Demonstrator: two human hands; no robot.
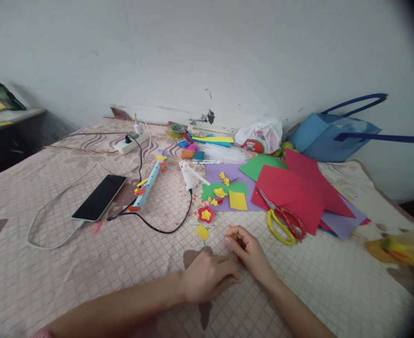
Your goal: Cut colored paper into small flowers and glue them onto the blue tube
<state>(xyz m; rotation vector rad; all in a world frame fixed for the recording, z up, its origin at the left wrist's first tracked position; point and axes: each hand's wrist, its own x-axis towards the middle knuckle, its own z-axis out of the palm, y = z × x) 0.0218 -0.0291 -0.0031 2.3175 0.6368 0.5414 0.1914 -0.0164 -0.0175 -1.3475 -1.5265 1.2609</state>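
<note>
My left hand (212, 276) rests low over the tablecloth, its fingers curled inward toward the right; anything inside them is hidden. Just beside it, my right hand (249, 251) has thumb and forefinger drawn together in a pinch. Whatever it pinches is too small to make out. Above my left hand lies a small yellow paper square (203, 232), with a thin green strip at its lower edge. A red paper flower with a yellow centre (206, 214) sits a little farther off. Yellow-and-red-handled scissors (282, 218) lie to the right, partly on red sheets (291, 192).
A white glue gun (187, 176) stands behind, its black cord looping leftward. Left of it are a light-blue decorated strip (147, 183) and a phone (99, 198) on a cable. Purple sheet (233, 170), power strip (132, 144), plastic bag (259, 136) and blue bag (328, 136) lie farther back.
</note>
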